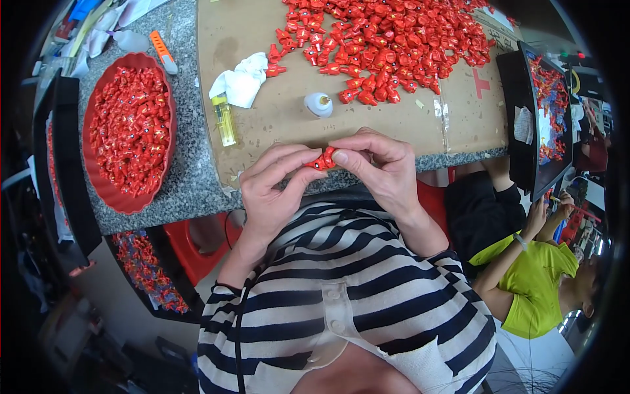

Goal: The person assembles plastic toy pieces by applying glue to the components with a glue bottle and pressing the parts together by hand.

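Between the fingertips of both hands is a small red plastic figure part (321, 161), held just over the near edge of the cardboard. My left hand (274, 180) pinches its left end with thumb and forefinger. My right hand (378, 164) grips the other end the same way, so the thumbs hide some of it. Just beyond my hands stands a small white squeeze bottle (319, 105) with a narrow tip. Farther back lies a large heap of similar red parts (387, 46).
Left on the granite table (190, 190) sits a red scalloped tray (92, 167) full of red parts, near an orange cutter (163, 52). A yellow lighter (224, 120) and white tissue (243, 80) lie on the cardboard (275, 125). At right, a black bin (522, 98) and a person in yellow-green (541, 282).
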Tool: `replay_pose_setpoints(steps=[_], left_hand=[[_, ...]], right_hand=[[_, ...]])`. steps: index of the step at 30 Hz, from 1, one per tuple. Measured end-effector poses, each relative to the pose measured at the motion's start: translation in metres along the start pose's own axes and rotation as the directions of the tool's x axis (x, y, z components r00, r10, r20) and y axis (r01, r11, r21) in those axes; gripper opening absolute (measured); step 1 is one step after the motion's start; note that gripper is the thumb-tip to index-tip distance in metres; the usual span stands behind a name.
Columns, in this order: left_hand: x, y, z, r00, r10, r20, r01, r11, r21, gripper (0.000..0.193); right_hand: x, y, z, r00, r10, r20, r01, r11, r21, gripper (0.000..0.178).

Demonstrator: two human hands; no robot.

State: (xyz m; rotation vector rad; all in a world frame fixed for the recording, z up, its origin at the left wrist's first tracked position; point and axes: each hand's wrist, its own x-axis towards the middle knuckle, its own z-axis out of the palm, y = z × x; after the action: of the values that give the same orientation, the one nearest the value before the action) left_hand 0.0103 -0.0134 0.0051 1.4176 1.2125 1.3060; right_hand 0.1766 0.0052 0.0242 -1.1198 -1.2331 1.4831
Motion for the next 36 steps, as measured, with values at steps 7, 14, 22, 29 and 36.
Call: replay_pose_setpoints(steps=[7, 14, 22, 29, 36], left_hand=[[0.006, 0.006, -0.002, 0.978, 0.203, 0.046, -0.208, 0.960, 0.189, 0.024], [0.003, 0.001, -0.003, 0.984, 0.169, 0.046, -0.174, 0.977, 0.123, 0.028], [0.003, -0.003, 0.002, 0.955, 0.294, 0.049, -0.298, 0.946, 0.131, 0.030], [0.005, -0.005, 0.001, 0.939, 0.335, 0.076, -0.341, 0.935, 0.096, 0.031], [0.006, -0.003, 0.000, 0.961, 0.259, 0.094, -0.263, 0.964, 0.041, 0.033]], right_hand=[[-0.003, 0.003, 0.003, 0.999, -0.038, -0.016, 0.037, 0.999, -0.037, 0.014], [-0.004, 0.010, 0.002, 1.000, -0.009, 0.002, 0.009, 0.999, 0.048, 0.015], [-0.013, 0.018, 0.008, 0.991, -0.106, -0.086, 0.109, 0.994, 0.027, 0.015], [-0.015, 0.022, 0.009, 0.977, -0.182, -0.114, 0.182, 0.983, -0.012, 0.015], [-0.013, 0.023, 0.008, 0.969, -0.222, -0.111, 0.215, 0.974, -0.076, 0.014]])
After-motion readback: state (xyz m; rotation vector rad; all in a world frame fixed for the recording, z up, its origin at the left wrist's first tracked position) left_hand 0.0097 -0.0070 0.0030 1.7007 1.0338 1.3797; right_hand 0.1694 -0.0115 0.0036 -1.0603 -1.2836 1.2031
